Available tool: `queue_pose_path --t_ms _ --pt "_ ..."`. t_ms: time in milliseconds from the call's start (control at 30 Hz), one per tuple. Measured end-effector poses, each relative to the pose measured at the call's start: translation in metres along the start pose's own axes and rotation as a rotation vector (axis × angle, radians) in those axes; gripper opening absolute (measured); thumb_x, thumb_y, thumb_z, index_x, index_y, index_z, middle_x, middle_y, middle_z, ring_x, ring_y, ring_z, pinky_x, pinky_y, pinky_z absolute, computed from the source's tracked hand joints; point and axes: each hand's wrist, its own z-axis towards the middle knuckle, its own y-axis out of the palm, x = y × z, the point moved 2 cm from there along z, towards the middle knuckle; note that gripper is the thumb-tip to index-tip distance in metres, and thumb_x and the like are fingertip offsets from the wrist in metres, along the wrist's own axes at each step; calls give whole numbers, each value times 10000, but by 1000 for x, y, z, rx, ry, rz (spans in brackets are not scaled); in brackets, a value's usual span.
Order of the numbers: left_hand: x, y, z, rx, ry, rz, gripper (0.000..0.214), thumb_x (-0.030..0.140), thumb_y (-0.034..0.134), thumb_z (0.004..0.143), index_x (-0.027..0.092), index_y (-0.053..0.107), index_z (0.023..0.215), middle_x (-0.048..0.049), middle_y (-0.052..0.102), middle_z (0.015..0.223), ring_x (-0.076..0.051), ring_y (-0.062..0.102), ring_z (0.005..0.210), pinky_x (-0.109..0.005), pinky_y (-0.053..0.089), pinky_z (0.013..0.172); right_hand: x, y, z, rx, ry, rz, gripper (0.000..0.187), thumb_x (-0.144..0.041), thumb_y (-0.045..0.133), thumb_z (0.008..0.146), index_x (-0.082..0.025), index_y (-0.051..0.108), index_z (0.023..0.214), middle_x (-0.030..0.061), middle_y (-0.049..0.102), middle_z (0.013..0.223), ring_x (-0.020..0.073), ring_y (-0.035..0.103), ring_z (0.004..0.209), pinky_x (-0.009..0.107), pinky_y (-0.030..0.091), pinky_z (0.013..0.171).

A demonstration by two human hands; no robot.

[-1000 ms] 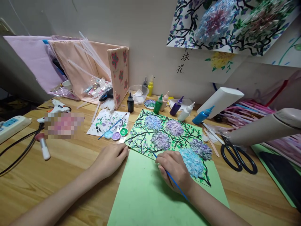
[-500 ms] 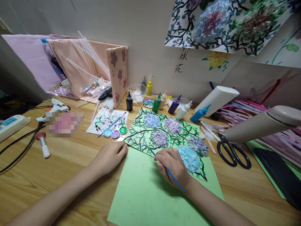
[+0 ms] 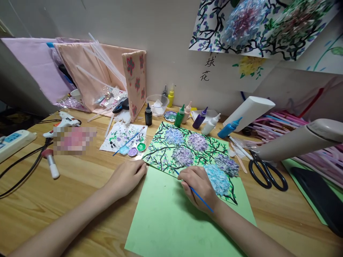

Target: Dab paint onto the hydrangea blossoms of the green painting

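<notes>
My right hand [image 3: 197, 185] grips a slim blue paintbrush [image 3: 205, 204] in a pinch. The brush's tip end points at the lower edge of a painted flower picture [image 3: 198, 155], which has black branches, green dabs and textured blue and purple blooms. Beneath that picture lies a large green sheet [image 3: 160, 214]. At the picture's left corner, my left hand [image 3: 130, 178] lies palm down, fingers stretched forward and fingertips by the paper's edge. Left of the picture, a second paintbrush [image 3: 131, 140] lies across a paint-spotted white paper [image 3: 109, 142], near small green, purple and light-blue paint pots [image 3: 133, 151].
Behind the picture stand several paint bottles, including green [image 3: 179, 116], purple [image 3: 200, 117] and blue [image 3: 229, 128]. Black-handled scissors [image 3: 264, 171] and a grey flask [image 3: 294, 141] lie at right. A glue gun [image 3: 66, 120] and a power strip [image 3: 16, 142] are at left.
The whole view has shifted slightly. Both hands keep nearly the same place on the picture, and the paintbrush stays in my right hand.
</notes>
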Motion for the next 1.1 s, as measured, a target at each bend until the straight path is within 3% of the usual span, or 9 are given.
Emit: queue_pose_path --t_ms 1100 --pt "-1 1 -1 26 37 20 339 341 268 893 194 493 687 -19 589 721 -163 530 694 -252 291 594 0 -3 1 -2 13 75 198 -190 327 900 -182 518 848 38 600 730 168 504 743 303 365 677"
